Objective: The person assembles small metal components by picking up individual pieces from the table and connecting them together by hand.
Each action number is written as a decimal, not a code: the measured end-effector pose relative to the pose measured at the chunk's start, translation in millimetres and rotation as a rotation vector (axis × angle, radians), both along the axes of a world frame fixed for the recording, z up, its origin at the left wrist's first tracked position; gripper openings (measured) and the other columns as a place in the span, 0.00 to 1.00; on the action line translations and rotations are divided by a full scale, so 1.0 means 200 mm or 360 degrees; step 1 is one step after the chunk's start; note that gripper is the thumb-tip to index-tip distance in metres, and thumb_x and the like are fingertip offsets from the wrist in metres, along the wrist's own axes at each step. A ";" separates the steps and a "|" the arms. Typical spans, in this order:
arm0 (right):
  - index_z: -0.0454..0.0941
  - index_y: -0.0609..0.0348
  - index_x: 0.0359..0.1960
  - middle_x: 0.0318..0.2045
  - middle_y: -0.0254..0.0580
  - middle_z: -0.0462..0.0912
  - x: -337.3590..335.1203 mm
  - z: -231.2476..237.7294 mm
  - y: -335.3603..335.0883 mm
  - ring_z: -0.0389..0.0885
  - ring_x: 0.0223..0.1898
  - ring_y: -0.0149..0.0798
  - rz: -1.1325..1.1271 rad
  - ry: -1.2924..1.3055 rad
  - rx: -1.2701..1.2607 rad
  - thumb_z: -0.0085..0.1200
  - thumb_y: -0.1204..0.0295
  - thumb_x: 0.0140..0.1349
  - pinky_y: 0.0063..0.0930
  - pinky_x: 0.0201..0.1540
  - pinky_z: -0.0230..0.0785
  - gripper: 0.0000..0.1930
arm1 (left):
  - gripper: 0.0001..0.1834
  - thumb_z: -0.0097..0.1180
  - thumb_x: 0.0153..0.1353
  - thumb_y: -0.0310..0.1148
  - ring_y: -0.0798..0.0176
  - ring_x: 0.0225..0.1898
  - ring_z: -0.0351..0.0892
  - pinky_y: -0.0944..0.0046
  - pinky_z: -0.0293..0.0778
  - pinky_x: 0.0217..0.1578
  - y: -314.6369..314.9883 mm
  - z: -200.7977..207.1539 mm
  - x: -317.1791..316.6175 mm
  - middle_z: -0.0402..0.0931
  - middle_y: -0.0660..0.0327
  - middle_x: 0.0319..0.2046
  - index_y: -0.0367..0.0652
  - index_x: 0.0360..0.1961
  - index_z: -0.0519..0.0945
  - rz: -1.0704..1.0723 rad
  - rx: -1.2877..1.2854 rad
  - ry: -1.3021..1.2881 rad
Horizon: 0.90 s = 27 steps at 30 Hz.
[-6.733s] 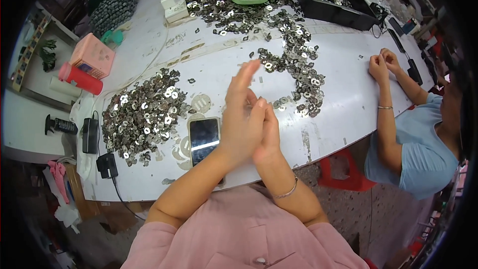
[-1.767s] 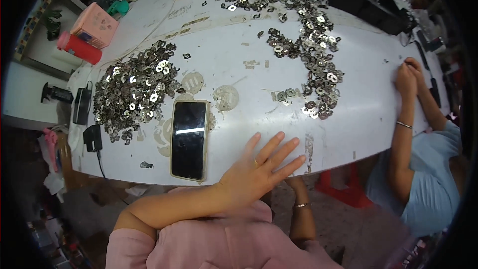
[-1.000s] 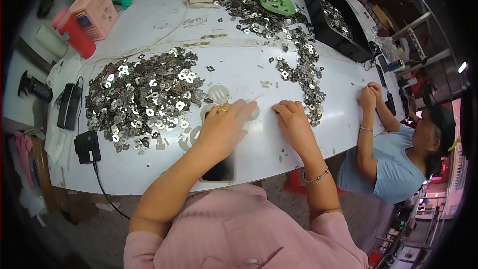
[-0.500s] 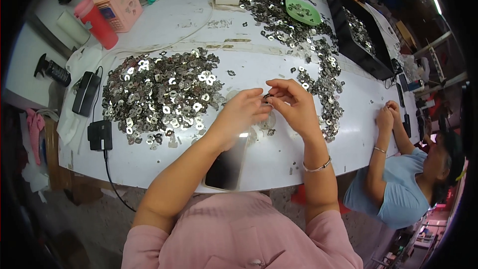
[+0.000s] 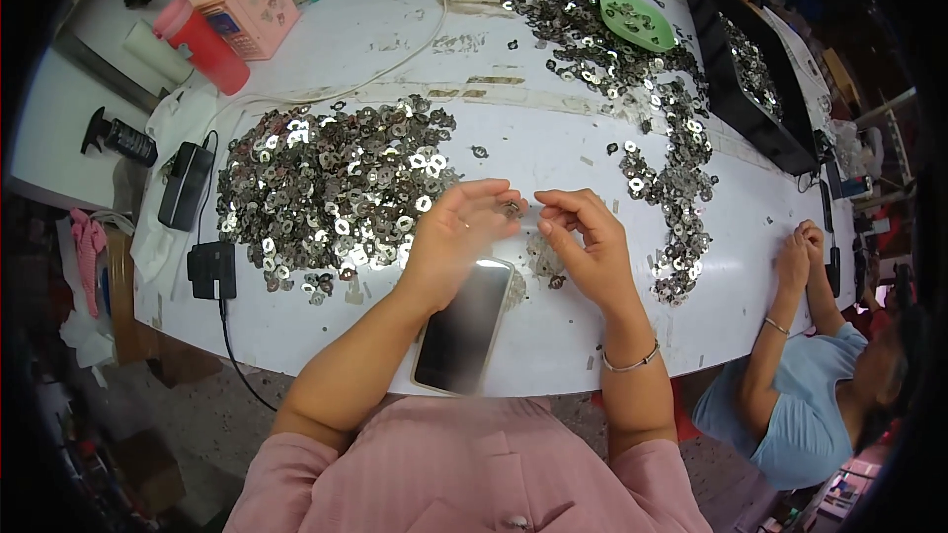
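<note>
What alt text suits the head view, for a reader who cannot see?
A person holds a metal piece in the left grip, the open right grip beside it, over a white table. A pile of similar pieces lies to the left, a phone by the near edge.

1 dish (image 5: 661,38), 1 black bin (image 5: 739,107).

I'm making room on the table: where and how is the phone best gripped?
Probably grip the phone by both long edges, toward its lower end, coming from the person's right: it lies flat and slanted, screen up, the left hand crowds its upper left side, and its right edge is uncovered.
</note>
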State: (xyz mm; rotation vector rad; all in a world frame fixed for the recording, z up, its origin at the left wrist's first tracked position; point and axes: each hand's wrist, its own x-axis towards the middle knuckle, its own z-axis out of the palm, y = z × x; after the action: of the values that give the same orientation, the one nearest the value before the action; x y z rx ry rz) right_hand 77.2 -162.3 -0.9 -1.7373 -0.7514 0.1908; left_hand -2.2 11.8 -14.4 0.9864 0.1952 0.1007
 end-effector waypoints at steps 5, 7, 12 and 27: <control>0.78 0.61 0.47 0.38 0.37 0.75 -0.03 0.01 0.05 0.74 0.36 0.28 0.0058 -0.0027 -0.0074 0.56 0.81 0.56 0.19 0.39 0.68 0.15 | 0.20 0.53 0.60 0.19 0.63 0.48 0.76 0.66 0.75 0.49 -0.02 0.00 -0.02 0.73 0.51 0.48 0.33 0.54 0.69 -0.0064 0.0097 0.0017; 0.79 0.59 0.46 0.37 0.38 0.76 -0.03 -0.03 0.06 0.75 0.34 0.29 0.0034 -0.0084 -0.0036 0.57 0.81 0.55 0.20 0.36 0.69 0.15 | 0.20 0.53 0.60 0.19 0.64 0.46 0.77 0.67 0.75 0.49 -0.02 0.01 -0.02 0.73 0.52 0.47 0.33 0.54 0.69 -0.0063 0.0097 0.0057; 0.79 0.61 0.45 0.38 0.36 0.74 -0.03 -0.06 0.05 0.74 0.36 0.26 -0.0029 0.0309 0.0213 0.56 0.82 0.56 0.18 0.36 0.68 0.14 | 0.19 0.52 0.60 0.18 0.65 0.44 0.78 0.69 0.76 0.46 -0.03 0.03 -0.01 0.74 0.53 0.45 0.32 0.54 0.69 -0.0126 0.0098 0.0091; 0.79 0.60 0.44 0.38 0.37 0.74 -0.04 -0.04 0.05 0.72 0.32 0.27 -0.0033 -0.0003 0.0046 0.58 0.82 0.52 0.18 0.35 0.67 0.15 | 0.17 0.48 0.63 0.19 0.67 0.41 0.78 0.70 0.77 0.45 -0.03 0.06 -0.01 0.75 0.55 0.43 0.30 0.53 0.68 -0.0110 0.0156 0.0145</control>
State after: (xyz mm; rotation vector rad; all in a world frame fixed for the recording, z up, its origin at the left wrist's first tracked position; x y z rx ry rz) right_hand 69.4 -151.3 -8.6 -1.7175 -0.7338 0.1633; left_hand -3.9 6.7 -3.2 1.0956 0.2414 0.0022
